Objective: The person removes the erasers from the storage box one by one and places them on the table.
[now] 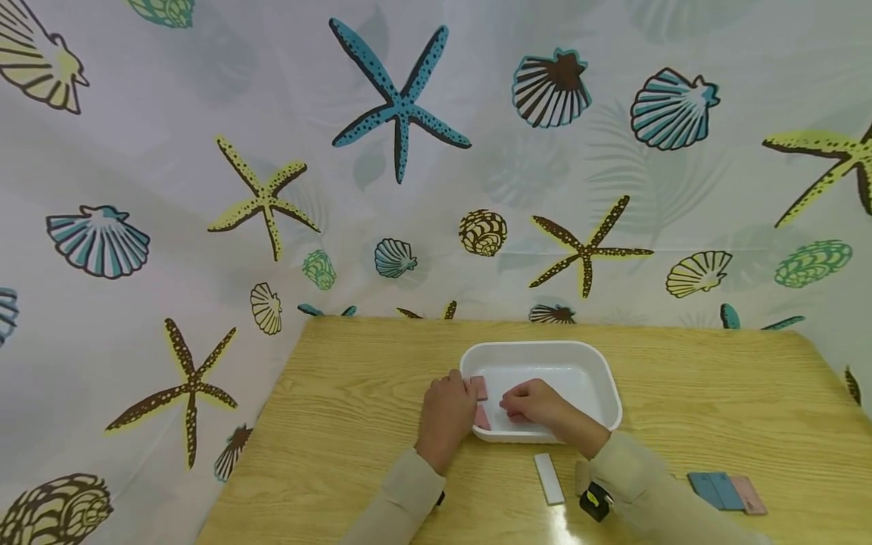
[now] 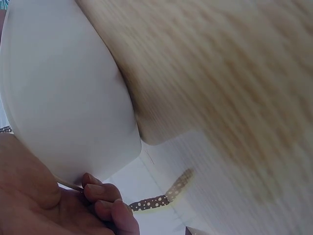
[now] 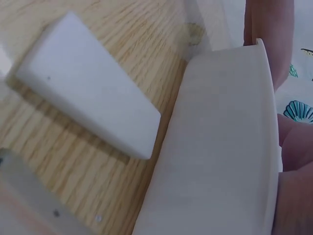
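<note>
A white plastic tray (image 1: 575, 390) stands on the wooden table, with a pink square piece (image 1: 480, 387) and a pink triangular piece (image 1: 481, 417) at the left end inside it. My left hand (image 1: 448, 405) grips the tray's left rim; its fingers curl at the edge in the left wrist view. Over the tray's inside is my right hand (image 1: 534, 401), its fingers bunched and low. Whether it pinches a piece cannot be told, as the fingertips are partly hidden. In the right wrist view the tray's outer wall (image 3: 210, 142) hides most of that hand.
A white oblong block (image 1: 549, 478) lies in front of the tray. Beside the right wrist is a partly hidden beige piece (image 1: 582, 478). Farther right, blue pieces (image 1: 715, 490) lie against a pink piece (image 1: 748, 494). A patterned curtain (image 1: 436, 151) hangs behind the table.
</note>
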Action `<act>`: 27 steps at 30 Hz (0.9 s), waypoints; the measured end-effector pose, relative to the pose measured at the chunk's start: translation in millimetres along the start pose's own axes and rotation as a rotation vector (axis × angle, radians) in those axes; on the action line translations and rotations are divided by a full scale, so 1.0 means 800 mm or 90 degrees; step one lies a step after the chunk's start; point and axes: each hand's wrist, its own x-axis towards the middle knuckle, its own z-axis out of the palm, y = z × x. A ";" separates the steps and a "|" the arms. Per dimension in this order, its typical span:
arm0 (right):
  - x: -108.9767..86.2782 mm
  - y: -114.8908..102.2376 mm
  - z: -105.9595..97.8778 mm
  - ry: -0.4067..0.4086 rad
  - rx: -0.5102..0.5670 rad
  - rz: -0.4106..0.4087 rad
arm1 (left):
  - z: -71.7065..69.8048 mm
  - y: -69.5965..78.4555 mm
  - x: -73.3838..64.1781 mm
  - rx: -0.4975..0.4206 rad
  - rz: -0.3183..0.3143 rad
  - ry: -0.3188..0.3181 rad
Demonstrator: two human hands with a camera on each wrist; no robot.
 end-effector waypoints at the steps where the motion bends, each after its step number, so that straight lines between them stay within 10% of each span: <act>1: 0.002 0.000 0.003 -0.002 -0.013 -0.004 | 0.000 -0.001 0.000 0.000 0.002 0.004; 20: 0.016 -0.013 0.048 0.011 -0.169 -0.074 | -0.008 0.001 -0.005 0.105 0.046 0.036; 27: 0.019 -0.013 0.055 0.038 -0.222 -0.100 | -0.005 -0.001 -0.006 0.155 0.106 0.139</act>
